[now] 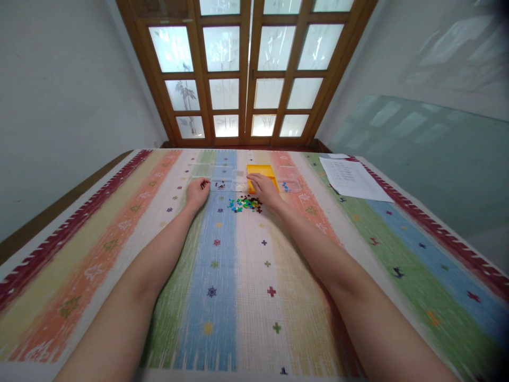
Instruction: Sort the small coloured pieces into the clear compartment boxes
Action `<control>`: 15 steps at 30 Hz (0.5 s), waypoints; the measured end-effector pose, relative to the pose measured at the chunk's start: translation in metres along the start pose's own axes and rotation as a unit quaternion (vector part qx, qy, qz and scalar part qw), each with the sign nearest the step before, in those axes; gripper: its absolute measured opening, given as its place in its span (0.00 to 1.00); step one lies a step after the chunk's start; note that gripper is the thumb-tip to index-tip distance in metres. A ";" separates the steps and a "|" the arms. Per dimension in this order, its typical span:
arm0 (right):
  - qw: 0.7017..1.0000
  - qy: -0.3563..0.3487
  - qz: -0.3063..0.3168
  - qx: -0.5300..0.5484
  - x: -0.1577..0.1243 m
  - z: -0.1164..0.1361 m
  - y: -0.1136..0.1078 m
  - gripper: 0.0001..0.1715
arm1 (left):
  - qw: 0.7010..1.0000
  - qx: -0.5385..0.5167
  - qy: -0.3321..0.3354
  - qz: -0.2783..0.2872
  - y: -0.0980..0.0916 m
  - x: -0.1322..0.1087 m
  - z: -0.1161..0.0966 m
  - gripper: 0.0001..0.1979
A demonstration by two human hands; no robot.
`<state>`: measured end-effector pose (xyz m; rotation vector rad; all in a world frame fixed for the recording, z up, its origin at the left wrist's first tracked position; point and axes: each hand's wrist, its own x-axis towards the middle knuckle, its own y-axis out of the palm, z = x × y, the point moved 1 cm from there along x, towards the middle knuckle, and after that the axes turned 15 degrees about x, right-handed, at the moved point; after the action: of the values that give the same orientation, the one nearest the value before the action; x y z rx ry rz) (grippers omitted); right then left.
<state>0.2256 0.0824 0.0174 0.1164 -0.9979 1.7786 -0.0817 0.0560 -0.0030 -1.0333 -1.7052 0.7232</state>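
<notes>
A loose pile of small green, blue, yellow and dark red pieces (243, 203) lies on the striped cloth between my hands. My left hand (198, 192) is closed at the left end of the clear compartments, its fingertips pressed together around something too small to name. Beside it, one clear compartment (220, 185) holds a few dark red pieces. My right hand (263, 187) reaches over the yellow tray (261, 170) with its fingers apart, hiding part of the tray. Right of that hand, blue pieces (285, 187) sit in another clear compartment.
White printed sheets (355, 178) lie on the right of the table. The striped tablecloth (222, 318) spreads under both forearms. Wooden doors with glass panes (249, 74) stand beyond the far edge, and a glass panel (421, 159) leans at the right wall.
</notes>
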 end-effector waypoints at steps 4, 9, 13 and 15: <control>0.994 0.094 -0.059 0.005 0.008 -0.017 -0.046 0.25 | 1.000 -0.010 -0.001 0.004 0.000 0.000 0.000 0.11; 0.982 0.183 -0.005 -0.048 0.006 -0.033 -0.094 0.21 | 1.000 -0.014 0.003 0.009 0.001 -0.001 -0.001 0.11; 0.966 0.240 -0.011 -0.092 0.000 -0.041 -0.118 0.21 | 1.000 -0.019 0.013 0.011 0.001 -0.002 -0.003 0.12; 0.956 0.272 -0.022 -0.106 -0.001 -0.046 -0.124 0.19 | 1.000 -0.016 0.015 0.012 0.001 -0.002 -0.004 0.12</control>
<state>0.3439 0.1258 0.0572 -0.4606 -0.7636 1.5268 -0.0777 0.0546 -0.0033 -1.0837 -1.6862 0.6945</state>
